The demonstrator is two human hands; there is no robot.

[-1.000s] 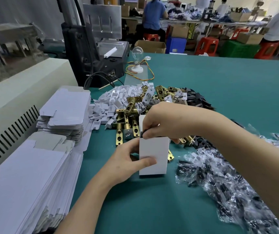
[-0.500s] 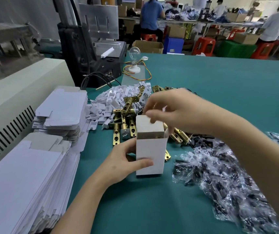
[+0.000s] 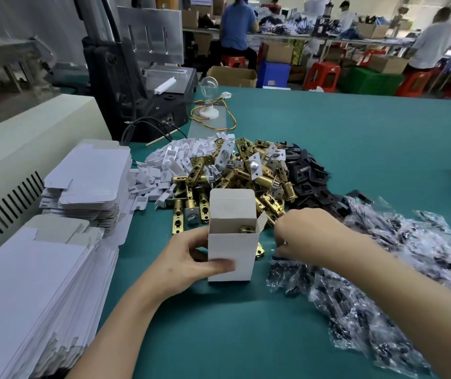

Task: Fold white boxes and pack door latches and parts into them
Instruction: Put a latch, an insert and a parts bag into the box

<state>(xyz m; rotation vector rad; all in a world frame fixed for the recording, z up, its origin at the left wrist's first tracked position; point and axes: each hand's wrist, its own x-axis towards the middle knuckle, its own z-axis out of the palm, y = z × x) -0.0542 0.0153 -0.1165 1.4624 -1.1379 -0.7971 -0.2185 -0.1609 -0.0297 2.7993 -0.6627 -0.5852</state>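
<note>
Box point(image 3: 231, 253) stands open, gripped by left hand point(image 3: 189, 258); right hand point(image 3: 303, 236) among bags point(image 3: 383, 283), grip unclear.

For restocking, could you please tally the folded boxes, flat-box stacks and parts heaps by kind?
Folded box: 1
Flat-box stacks: 2
White plastic heap: 1
Brass latch heap: 1
Black plate heap: 1
Bagged parts heap: 1
Total: 7

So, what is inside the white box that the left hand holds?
Through the open top of the white box, held by the left hand, one brass-coloured metal part shows. The box's walls hide everything lower down.
</note>
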